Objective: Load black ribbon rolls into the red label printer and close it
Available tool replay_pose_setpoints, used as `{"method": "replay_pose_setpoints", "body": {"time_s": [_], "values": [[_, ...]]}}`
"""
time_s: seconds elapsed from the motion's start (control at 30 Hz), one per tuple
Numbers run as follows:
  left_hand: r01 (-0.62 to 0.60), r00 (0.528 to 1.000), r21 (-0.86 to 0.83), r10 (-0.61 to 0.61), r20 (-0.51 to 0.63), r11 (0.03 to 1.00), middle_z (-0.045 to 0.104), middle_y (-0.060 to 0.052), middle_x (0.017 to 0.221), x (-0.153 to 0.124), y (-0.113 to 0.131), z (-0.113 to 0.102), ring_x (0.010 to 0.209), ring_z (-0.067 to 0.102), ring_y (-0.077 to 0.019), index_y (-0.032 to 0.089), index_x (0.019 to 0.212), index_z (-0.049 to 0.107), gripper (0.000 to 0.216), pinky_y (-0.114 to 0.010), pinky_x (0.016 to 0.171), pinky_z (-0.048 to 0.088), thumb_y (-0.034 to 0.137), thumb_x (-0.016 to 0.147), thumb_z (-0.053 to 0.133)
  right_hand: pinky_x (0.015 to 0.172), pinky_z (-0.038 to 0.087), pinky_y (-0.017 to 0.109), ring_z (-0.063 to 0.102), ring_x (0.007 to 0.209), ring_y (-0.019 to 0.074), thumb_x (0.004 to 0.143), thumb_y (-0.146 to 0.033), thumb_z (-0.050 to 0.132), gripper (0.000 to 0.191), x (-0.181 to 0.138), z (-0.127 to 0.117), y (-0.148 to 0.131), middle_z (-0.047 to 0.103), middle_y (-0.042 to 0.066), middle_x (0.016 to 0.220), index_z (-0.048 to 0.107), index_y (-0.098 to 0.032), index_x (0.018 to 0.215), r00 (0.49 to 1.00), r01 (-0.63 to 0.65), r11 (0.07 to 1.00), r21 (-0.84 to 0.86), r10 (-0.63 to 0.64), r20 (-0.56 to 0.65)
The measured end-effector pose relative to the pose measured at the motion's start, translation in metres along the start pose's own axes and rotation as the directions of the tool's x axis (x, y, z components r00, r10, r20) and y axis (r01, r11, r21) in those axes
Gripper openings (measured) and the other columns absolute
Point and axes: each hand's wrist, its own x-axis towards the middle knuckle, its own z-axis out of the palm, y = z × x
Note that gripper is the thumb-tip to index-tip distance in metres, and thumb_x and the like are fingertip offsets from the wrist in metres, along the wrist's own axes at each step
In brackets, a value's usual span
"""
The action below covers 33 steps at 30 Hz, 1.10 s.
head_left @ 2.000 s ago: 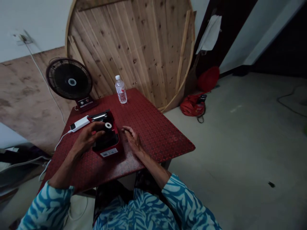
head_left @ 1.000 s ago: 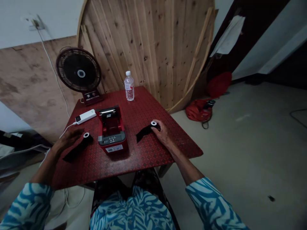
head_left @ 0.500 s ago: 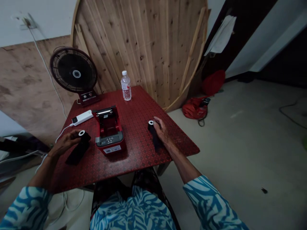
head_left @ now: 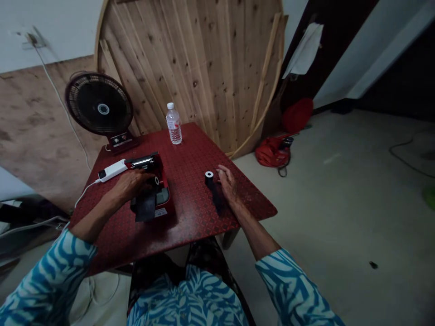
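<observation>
Red patterned tabletop [head_left: 192, 228] lies beneath both my hands. My left hand [head_left: 133, 182] seems closed round one black paper roll [head_left: 157, 180] at the red label printer's [head_left: 171, 203] open bay, the loose strip [head_left: 145, 208] draped over its front; I can't tell whether it's seated. My right hand [head_left: 228, 182] is loosely spread, holding nothing I can see, just beside another black roll [head_left: 209, 174] standing upright. I'd judge this midway: one roll at the bay, not released, the cover [head_left: 142, 162] raised. Beyond stand a water bottle [head_left: 174, 129] and a fan [head_left: 102, 106].

Single head-worn view, looking forward and down; red table [head_left: 190, 181] close below, wall [head_left: 68, 27] beyond.
</observation>
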Motion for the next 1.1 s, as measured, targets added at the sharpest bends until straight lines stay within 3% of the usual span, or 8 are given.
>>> {"method": "replay_pose_setpoints", "body": {"time_s": [0.1, 0.27, 0.43, 0.6, 0.7, 0.8, 0.93, 1.1], "values": [[0.105, 0.983, 0.076, -0.115, 0.147, 0.992, 0.069, -0.01, 0.109, 0.011, 0.01, -0.006, 0.1, 0.063, -0.0297, 0.025, 0.113, 0.067, 0.033, -0.037, 0.082, 0.048, 0.022, 0.081, 0.058, 0.097, 0.044, 0.051, 0.055, 0.114, 0.0278, 0.078, -0.062, 0.046, 0.053, 0.001, 0.0, 0.001, 0.062, 0.011, 0.12, 0.059, -0.023, 0.111, 1.0, 0.004, 1.0, 0.014, -0.004, -0.005], [0.175, 0.968, 0.056, -0.183, 0.17, 0.983, 0.072, -0.015, 0.094, 0.02, 0.018, 0.004, 0.089, 0.067, -0.0296, 0.02, 0.094, 0.073, 0.024, -0.036, 0.073, 0.049, 0.018, 0.081, 0.053, 0.097, 0.044, 0.047, 0.055, 0.114, 0.0255, 0.08, -0.059, 0.045, 0.047, 0.0, -0.002, 0.002, 0.063, 0.009, 0.119, 0.061, -0.024, 0.108, 0.999, 0.032, 0.999, -0.001, -0.032, 0.026], [0.12, 0.974, -0.06, -0.106, 0.199, 0.991, 0.074, -0.011, 0.083, 0.028, 0.007, 0.021, 0.076, 0.068, -0.0259, 0.022, 0.079, 0.074, 0.022, -0.03, 0.063, 0.047, 0.017, 0.075, 0.052, 0.095, 0.045, 0.047, 0.057, 0.112, 0.0259, 0.08, -0.061, 0.045, 0.049, 0.0, -0.002, 0.001, 0.064, 0.009, 0.117, 0.063, -0.023, 0.104, 0.998, 0.049, 0.998, -0.041, -0.047, 0.05], [0.021, 0.981, -0.208, 0.019, 0.191, 0.978, 0.075, -0.004, 0.082, 0.025, -0.008, 0.015, 0.073, 0.068, -0.0219, 0.027, 0.081, 0.074, 0.02, -0.026, 0.062, 0.046, 0.026, 0.074, 0.056, 0.095, 0.046, 0.046, 0.057, 0.112, 0.0256, 0.08, -0.063, 0.044, 0.05, 0.0, -0.003, -0.001, 0.065, 0.009, 0.116, 0.063, -0.024, 0.103, 0.998, 0.046, 0.998, -0.047, -0.044, 0.051], [0.025, 1.0, -0.378, -0.022, 0.012, 0.925, 0.073, -0.006, 0.098, -0.001, -0.012, 0.006, 0.081, 0.067, -0.0234, 0.024, 0.101, 0.072, 0.034, -0.028, 0.068, 0.048, 0.042, 0.083, 0.05, 0.093, 0.047, 0.044, 0.056, 0.113, 0.0244, 0.081, -0.062, 0.043, 0.049, -0.001, -0.004, -0.003, 0.064, 0.008, 0.119, 0.062, -0.024, 0.107, 0.999, 0.035, 0.999, -0.028, -0.034, 0.037], [0.034, 0.974, -0.541, -0.149, -0.171, 0.84, 0.072, -0.006, 0.1, -0.041, -0.007, 0.001, 0.084, 0.066, -0.0253, 0.022, 0.109, 0.069, 0.045, -0.03, 0.069, 0.05, 0.053, 0.083, 0.049, 0.088, 0.05, 0.042, 0.059, 0.109, 0.0248, 0.081, -0.062, 0.041, 0.052, -0.001, -0.005, -0.007, 0.064, 0.01, 0.117, 0.06, -0.023, 0.11, 1.0, -0.001, 1.0, 0.01, 0.002, -0.014], [-0.056, 0.936, -0.519, -0.136, -0.324, 0.853, 0.07, -0.007, 0.106, -0.078, 0.013, 0.012, 0.09, 0.065, -0.0261, 0.023, 0.109, 0.066, 0.044, -0.034, 0.077, 0.05, 0.052, 0.076, 0.062, 0.083, 0.051, 0.042, 0.061, 0.105, 0.0253, 0.082, -0.062, 0.039, 0.056, 0.001, -0.008, -0.01, 0.065, 0.013, 0.114, 0.057, -0.02, 0.115, 0.992, -0.042, 0.999, 0.034, 0.046, -0.121], [-0.13, 0.855, -0.376, -0.088, -0.51, 0.917, 0.072, -0.006, 0.09, -0.078, 0.028, 0.038, 0.086, 0.065, -0.0215, 0.022, 0.092, 0.068, 0.021, -0.035, 0.081, 0.047, 0.037, 0.087, 0.054, 0.092, 0.046, 0.042, 0.059, 0.108, 0.0227, 0.086, -0.053, 0.037, 0.048, -0.002, -0.015, -0.022, 0.064, 0.01, 0.115, 0.056, -0.021, 0.116, 0.947, 0.038, 0.999, 0.002, -0.035, -0.319]]}}
